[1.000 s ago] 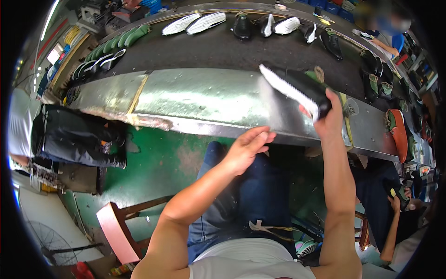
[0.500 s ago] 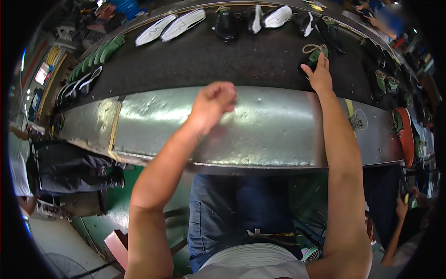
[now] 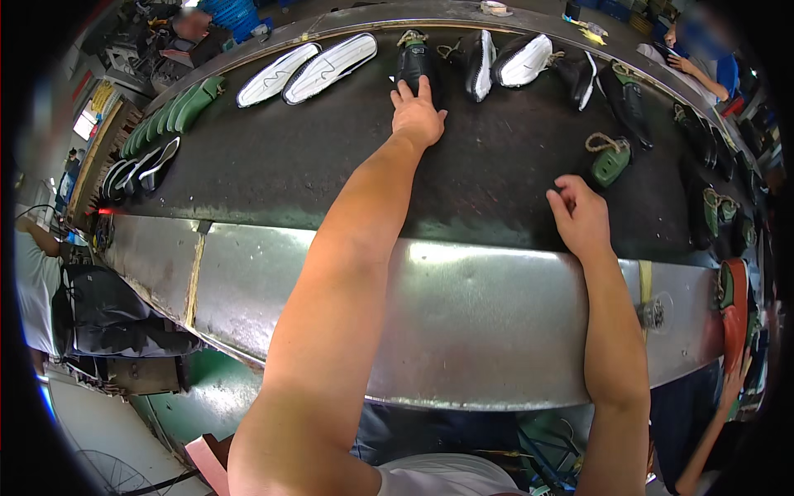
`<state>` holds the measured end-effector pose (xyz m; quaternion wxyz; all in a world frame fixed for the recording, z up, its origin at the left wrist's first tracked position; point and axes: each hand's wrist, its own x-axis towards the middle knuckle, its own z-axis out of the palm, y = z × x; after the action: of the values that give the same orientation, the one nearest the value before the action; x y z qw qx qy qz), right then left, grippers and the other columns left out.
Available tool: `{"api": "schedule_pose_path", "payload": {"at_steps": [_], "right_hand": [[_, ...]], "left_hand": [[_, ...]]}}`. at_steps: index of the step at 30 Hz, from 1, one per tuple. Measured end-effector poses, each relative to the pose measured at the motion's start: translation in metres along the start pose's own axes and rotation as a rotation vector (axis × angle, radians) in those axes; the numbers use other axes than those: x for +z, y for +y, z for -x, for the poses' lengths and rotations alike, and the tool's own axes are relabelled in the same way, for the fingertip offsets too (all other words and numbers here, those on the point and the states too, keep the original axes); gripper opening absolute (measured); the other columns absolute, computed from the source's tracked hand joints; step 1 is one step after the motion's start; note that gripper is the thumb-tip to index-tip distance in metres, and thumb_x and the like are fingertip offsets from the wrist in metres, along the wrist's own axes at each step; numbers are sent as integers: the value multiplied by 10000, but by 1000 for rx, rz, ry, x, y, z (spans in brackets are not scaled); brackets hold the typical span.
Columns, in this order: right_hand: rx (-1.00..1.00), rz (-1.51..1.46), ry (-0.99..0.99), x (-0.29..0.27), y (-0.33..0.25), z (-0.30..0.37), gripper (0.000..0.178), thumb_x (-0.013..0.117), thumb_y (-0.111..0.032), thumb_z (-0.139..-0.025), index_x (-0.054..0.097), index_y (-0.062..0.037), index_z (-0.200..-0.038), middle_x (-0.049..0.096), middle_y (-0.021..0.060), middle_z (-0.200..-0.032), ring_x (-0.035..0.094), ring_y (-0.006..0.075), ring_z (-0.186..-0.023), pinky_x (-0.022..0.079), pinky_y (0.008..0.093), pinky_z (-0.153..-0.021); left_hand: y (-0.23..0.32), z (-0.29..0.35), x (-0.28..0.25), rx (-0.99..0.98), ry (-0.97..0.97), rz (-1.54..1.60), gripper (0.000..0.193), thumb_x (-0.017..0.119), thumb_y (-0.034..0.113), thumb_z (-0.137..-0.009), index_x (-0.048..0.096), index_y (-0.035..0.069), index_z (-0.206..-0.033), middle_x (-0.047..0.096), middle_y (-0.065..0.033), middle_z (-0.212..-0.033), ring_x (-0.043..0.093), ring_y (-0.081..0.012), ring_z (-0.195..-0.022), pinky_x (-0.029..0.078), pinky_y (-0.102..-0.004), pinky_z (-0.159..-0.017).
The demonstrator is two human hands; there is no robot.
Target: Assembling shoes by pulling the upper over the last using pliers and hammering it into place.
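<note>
My left hand [image 3: 418, 120] is stretched far forward over the dark belt, fingers spread against the near end of a black shoe [image 3: 413, 62] with a green last and a rope loop at its far end. Nearer to me, my right hand [image 3: 583, 217] hovers loosely bent and holds nothing. Just beyond it sits a dark shoe with a green last [image 3: 610, 167] and a rope loop, apart from my fingers. Left of my left hand lie two shoes with white soles up [image 3: 331, 69]. To its right, a tilted black shoe [image 3: 480, 66] stands beside another white-soled shoe [image 3: 525, 62].
A dented metal ledge [image 3: 480, 322] runs along the near side of the belt [image 3: 289, 157]. Green lasts [image 3: 178, 107] and dark insoles [image 3: 141, 169] line the far left. At the right end are a red shoe [image 3: 734, 306] and a co-worker's hand [image 3: 732, 380].
My left hand has reached forward from above the metal ledge to the black shoe. My right hand has come away from the green-lasted shoe. The view has shifted forward.
</note>
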<state>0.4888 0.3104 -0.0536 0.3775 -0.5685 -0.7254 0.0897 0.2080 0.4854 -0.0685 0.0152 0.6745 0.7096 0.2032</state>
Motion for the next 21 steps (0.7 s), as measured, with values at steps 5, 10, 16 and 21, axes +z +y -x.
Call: {"api": "schedule_pose_path", "payload": {"at_steps": [5,10,16,21], "right_hand": [[141,-6,-60,-11,4,-6,190,712,-161,-871,637,-40,-998,674,129,-753,645,272,-640,500,369,-615],[135,-27,-118,3,3,-12,185,711,-151,-865,637,-33,-987,676,133,-762,647,276,-650,504,366,-628],[199,-1,-155,6,-4,-12,174,708,-131,-859,635,-21,-972,675,138,-764,646,273,-652,507,361,-635],[184,28,-168,8,-10,-11,169,705,-130,-860,636,-19,-967,673,137,-744,642,265,-635,503,356,-627]], "left_hand": [[-42,-42,-37,12,163,227,638,600,520,-934,570,-7,-1292,576,-309,-1300,594,-417,-1187,471,-462,-1013],[-191,-61,-71,-57,248,-151,612,520,613,-940,716,66,-1133,526,-283,-1396,425,-417,-1378,385,-470,-1101],[-236,-91,-79,-225,-53,327,831,571,755,-836,680,50,-1263,89,-226,-1650,73,-412,-1517,190,-444,-1214],[-196,-93,-66,-39,-71,-171,1100,418,902,-777,608,-37,-1318,531,-306,-1381,376,-407,-1397,335,-423,-1147]]}}
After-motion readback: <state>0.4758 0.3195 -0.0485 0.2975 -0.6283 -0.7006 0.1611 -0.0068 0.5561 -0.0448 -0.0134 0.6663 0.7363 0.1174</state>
